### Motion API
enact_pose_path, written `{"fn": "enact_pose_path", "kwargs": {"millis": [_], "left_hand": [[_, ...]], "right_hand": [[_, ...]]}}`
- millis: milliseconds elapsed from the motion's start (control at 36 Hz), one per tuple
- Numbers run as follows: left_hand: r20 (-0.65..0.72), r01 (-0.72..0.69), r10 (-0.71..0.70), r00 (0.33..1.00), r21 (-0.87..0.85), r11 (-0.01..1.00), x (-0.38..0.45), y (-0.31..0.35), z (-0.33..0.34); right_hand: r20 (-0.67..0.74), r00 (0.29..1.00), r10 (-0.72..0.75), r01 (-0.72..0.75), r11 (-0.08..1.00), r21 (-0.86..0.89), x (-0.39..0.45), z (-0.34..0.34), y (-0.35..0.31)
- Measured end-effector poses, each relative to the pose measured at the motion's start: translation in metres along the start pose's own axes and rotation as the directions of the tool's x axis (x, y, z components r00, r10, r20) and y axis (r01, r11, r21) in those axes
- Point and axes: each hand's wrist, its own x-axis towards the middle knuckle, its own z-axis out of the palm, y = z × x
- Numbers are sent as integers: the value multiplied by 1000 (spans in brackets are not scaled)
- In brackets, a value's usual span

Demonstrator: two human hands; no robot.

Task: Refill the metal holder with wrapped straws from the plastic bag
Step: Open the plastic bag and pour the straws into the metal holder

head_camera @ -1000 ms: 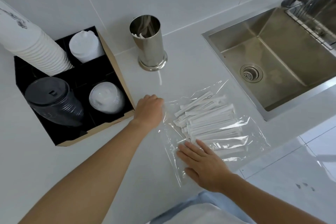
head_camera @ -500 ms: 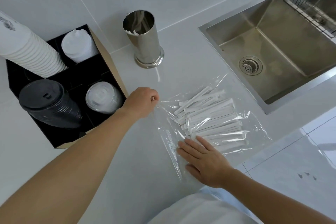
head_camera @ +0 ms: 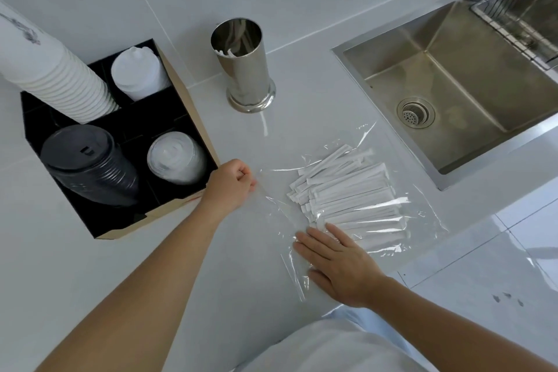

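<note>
A clear plastic bag [head_camera: 422, 214] lies flat on the white counter, holding a heap of white wrapped straws [head_camera: 344, 190]. My left hand [head_camera: 231, 187] is closed on the bag's left edge, pinching the film. My right hand [head_camera: 341, 263] lies flat, fingers spread, pressing the bag's near edge just below the straws. The metal holder [head_camera: 244, 69], a shiny upright cylinder on a flared base, stands behind the bag near the wall, with only a few straw ends showing inside it.
A black cardboard-sided organiser [head_camera: 193, 118] at the left holds stacked white cups [head_camera: 57, 75], black lids [head_camera: 87, 160] and white lids [head_camera: 175, 157]. A steel sink [head_camera: 453, 84] with a drain sits at the right, a rack above it. The counter's front edge runs near my body.
My left hand has closed on the bag's left edge and drawn it a little leftward. The right hand stays pressed on the bag. The camera view has shifted slightly.
</note>
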Motion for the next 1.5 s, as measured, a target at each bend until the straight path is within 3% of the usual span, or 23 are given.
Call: {"fn": "enact_pose_path", "kwargs": {"millis": [194,306,528,694,889,1278,1500], "left_hand": [[-111,107,-125,986,-150,983,-4,0,6],[-173,90,-107,979,-102,991,-8,4,13],[-122,54,-62,991,-67,996,-20,-19,4],[-103,-37,30,994,-62,997,-30,-29,8],[-112,43,-63,992,-170,985,-29,-28,11],[-176,32,-49,983,-97,995,-34,-49,-3],[-160,71,-103,982,-192,979,-46,-39,16]], "right_hand": [[44,999,5,-4,1000,-21,2,0,0],[57,998,8,-6,999,-42,1,-2,-2],[103,995,-11,15,999,-34,0,-5,0],[19,1000,15,-16,999,35,-3,-9,3],[42,998,52,-50,997,-53,-8,-15,6],[95,993,69,-67,998,-22,-8,-16,9],[101,993,65,-64,998,-16,-6,-20,6]]}}
